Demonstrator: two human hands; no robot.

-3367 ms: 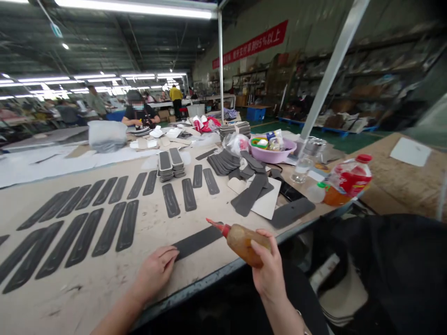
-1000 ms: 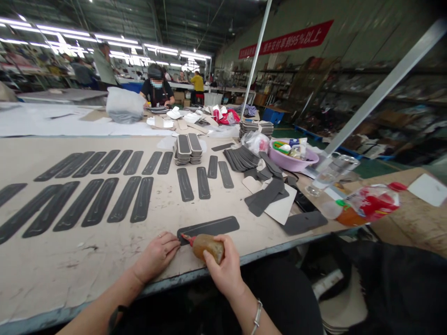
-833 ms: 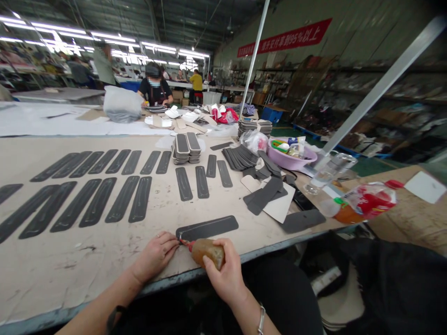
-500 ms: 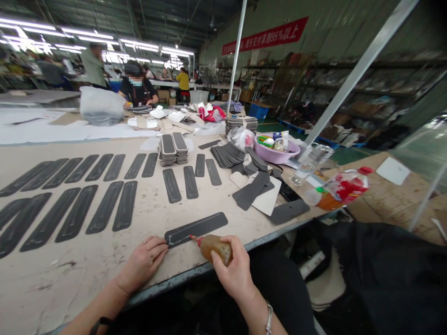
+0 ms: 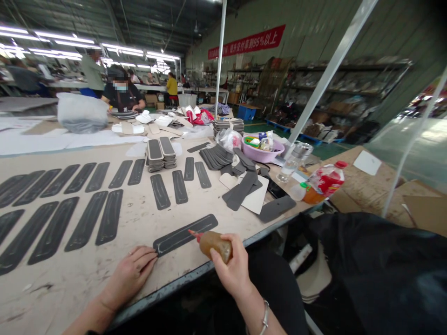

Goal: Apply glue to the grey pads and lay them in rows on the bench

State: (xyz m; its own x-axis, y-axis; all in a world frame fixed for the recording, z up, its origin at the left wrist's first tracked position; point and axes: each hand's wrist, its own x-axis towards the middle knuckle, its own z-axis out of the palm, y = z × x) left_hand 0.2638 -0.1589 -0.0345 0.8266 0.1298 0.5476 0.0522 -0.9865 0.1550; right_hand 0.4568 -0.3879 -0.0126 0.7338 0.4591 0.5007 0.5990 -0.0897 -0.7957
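Observation:
A long dark grey strip [image 5: 185, 234] lies near the front edge of the worktable [image 5: 70, 279]. My right hand [image 5: 233, 272] is closed round an amber glue bottle [image 5: 214, 244] with a red nozzle; the nozzle tip rests on the strip's near edge, about midway along. My left hand [image 5: 129, 274] lies flat on the table, fingers stretched out, fingertips pressing the strip's left end. A pale glue line shows along the strip's left part.
Rows of dark strips [image 5: 87, 218] cover the table to the left. Behind are stacked pads [image 5: 160, 153], a heap of grey pieces [image 5: 237, 186], a purple bowl [image 5: 261, 151], a glass [image 5: 293, 160] and a lying red-capped bottle [image 5: 321, 181]. Other people work at far tables.
The bottle's nozzle has travelled from the strip's left end rightward along its near edge, leaving a glue line. My left hand stayed on the strip's left end. My view drifted right.

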